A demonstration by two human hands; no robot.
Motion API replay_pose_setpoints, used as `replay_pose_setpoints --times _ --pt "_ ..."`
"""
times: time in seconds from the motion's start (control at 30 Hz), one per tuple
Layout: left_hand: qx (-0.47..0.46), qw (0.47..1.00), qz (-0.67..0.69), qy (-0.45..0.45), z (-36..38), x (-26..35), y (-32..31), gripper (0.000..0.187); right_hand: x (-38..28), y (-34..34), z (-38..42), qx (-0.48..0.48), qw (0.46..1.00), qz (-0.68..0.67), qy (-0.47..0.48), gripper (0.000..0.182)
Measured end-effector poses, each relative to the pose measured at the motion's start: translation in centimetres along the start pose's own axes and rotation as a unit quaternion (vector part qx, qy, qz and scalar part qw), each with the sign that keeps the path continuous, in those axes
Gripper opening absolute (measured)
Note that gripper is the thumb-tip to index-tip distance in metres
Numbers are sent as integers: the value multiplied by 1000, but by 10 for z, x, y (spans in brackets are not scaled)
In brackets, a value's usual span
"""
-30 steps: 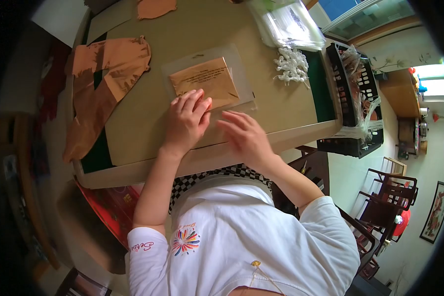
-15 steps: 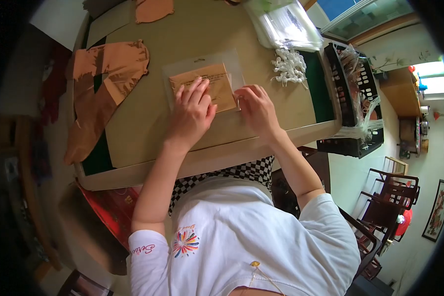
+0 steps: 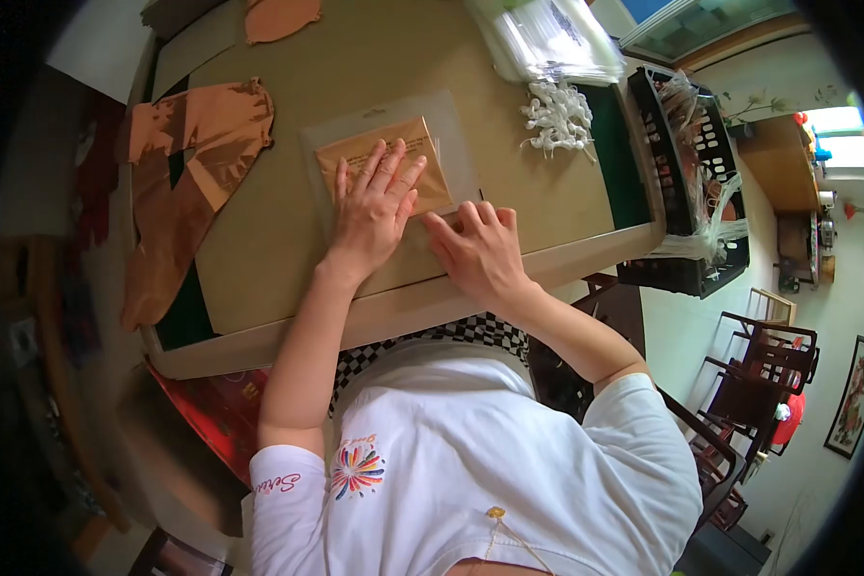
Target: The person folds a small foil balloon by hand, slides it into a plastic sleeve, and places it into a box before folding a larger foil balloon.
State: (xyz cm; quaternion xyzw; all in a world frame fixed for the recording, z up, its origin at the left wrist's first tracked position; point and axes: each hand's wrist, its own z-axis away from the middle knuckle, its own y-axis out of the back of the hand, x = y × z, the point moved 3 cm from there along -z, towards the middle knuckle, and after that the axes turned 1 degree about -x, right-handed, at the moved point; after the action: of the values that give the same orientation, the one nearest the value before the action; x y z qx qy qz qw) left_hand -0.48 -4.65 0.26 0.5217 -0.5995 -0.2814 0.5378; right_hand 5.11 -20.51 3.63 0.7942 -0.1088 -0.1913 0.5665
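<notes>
A gold-brown packet [image 3: 424, 144] with dark print lies inside a clear plastic sleeve [image 3: 457, 125] on the tan table top [image 3: 259, 250]. My left hand [image 3: 372, 204] lies flat on the packet's lower half, fingers spread and pointing away from me. My right hand [image 3: 477, 248] rests flat on the sleeve's near right corner, just beside my left hand, with its fingers stretched out. Neither hand grips anything.
Crumpled copper-coloured foil sheets [image 3: 197, 144] lie at the left of the table. A stack of clear bags [image 3: 547, 38] and a pile of small white pieces [image 3: 557, 115] sit at the far right. A black crate [image 3: 691, 173] stands off the right edge, with dark chairs [image 3: 758, 384] beyond.
My left hand slid further up over the packet. My right hand went from the near edge to the packet's right side, then came back down flat on the sleeve's near corner.
</notes>
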Motion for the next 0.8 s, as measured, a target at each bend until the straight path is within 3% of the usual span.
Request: replay_pose_setpoints --times 0.13,0.27,0.4,0.63,0.73,0.8 --pt "-6 1000 -5 0 0 0 1 45 10 5 3 -76 996 13 -44 35" --pt "-8 1000 -24 -5 0 5 4 44 22 28 9 -61 997 -38 -21 33" --pt "-28 998 -48 -11 2 12 6 42 39 33 -6 34 996 -72 -46 29" --pt "-6 999 -39 -10 4 13 1 43 35 7 -14 28 999 -31 -3 35" --pt "-8 999 -37 -11 4 13 1 44 55 2 -15 33 993 -116 4 35" --pt "-8 999 -38 -13 4 12 0 45 75 -2 -17 46 986 -114 -113 35"
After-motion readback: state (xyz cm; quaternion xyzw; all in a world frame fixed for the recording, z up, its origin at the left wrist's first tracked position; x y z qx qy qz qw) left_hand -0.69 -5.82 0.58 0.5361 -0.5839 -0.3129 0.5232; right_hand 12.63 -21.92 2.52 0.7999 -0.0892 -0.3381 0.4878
